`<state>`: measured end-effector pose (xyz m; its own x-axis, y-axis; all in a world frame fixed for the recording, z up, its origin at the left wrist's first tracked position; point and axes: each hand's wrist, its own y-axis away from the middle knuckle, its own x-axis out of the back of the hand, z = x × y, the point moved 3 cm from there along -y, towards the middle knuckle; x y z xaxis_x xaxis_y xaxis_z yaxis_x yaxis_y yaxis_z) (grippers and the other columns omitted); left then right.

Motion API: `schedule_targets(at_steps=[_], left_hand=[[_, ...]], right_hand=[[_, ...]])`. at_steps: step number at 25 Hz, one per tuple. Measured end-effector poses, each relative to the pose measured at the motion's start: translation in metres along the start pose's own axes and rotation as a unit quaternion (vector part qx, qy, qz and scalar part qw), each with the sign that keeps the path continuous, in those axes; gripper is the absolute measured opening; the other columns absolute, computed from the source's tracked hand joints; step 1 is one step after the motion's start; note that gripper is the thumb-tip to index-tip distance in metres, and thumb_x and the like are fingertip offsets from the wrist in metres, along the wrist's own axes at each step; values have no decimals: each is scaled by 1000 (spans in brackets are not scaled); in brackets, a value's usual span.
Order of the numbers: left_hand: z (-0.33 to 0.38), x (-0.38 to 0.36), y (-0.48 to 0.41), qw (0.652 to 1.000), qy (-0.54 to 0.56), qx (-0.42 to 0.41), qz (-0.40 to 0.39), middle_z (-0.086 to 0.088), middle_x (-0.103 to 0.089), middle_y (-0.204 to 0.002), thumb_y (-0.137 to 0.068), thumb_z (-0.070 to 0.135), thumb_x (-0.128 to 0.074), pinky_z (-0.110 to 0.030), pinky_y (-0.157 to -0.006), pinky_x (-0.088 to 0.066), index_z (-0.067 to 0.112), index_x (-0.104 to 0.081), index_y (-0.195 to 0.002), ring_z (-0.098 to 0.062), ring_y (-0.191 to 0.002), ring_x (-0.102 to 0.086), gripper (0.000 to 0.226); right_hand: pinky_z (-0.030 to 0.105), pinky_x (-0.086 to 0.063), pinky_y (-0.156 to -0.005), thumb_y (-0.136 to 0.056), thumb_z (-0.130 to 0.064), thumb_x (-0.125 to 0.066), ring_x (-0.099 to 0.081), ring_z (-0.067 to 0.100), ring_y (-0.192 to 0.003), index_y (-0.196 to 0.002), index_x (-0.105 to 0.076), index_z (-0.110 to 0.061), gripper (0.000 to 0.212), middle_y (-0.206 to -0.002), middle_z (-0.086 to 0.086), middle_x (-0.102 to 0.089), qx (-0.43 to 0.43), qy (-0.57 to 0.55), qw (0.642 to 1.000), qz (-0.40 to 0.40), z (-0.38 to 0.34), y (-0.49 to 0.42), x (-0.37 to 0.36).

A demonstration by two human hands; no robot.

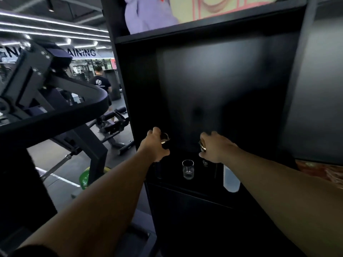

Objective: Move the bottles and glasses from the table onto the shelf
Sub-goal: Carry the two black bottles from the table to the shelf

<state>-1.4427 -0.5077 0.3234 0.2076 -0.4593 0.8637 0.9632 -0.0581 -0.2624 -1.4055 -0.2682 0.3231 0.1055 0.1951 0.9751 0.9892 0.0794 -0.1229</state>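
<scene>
Both forearms are extended; left hand [155,145] and right hand [216,148] are each closed on a dark upright bottle, clear glass [188,169] set between, below.

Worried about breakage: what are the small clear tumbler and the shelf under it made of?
The small clear tumbler looks like glass: transparent, thick base, bright rim. The black shelf looks like matte painted board or metal; its dull, even surface leaves that open.
</scene>
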Motion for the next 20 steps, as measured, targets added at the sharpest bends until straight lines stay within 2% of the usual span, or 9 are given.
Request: schedule_targets(at_steps=[4, 8, 13, 15, 20], left_hand=[[-23, -48, -80, 1000, -9, -13, -25, -7, -45, -135, -74, 31, -86, -28, -58, -51, 20, -39, -139, -31, -99, -66, 81], [-45, -98, -139, 996, -13, -43, -75, -7, -42, -143, -75, 32, -85, -42, -77, -62, 23, -38, -145, -36, -106, -65, 84], [-62, -132, -188, 991, -3, -73, -108, -6, -41, -146, -78, 33, -85, -38, -77, -57, 24, -40, -145, -34, -109, -65, 81], [-68, -142, -203, 990, -13, -83, -118, -7, -39, -149, -80, 33, -84, -42, -84, -59, 22, -37, -150, -35, -112, -64, 85], [-80, -159, -227, 989, 27, -84, -117, -10, -34, -155, -83, 32, -82, -37, -84, -56, 19, -29, -158, -35, -118, -62, 94]], right_hand=[[45, -54, -89, -89, -43, -73, -62, 40, -111, -132, -46, -20, 56, -132, 18, -49, -32, 13, 999, -22, 14, -61, -34], [44, -51, -91, -89, -44, -71, -60, 43, -116, -137, -45, -21, 59, -135, 20, -48, -102, 11, 994, -43, 29, -100, -67], [48, -53, -95, -91, -46, -68, -56, 45, -122, -147, -37, -25, 67, -140, 21, -44, -173, 14, 982, -76, 35, -128, -93], [49, -52, -98, -92, -47, -67, -54, 45, -125, -151, -33, -26, 72, -143, 21, -42, -190, 13, 979, -74, 34, -134, -98], [50, -50, -101, -92, -47, -66, -50, 44, -129, -157, -25, -27, 79, -149, 18, -39, -221, 4, 973, -60, 37, -138, -101]])
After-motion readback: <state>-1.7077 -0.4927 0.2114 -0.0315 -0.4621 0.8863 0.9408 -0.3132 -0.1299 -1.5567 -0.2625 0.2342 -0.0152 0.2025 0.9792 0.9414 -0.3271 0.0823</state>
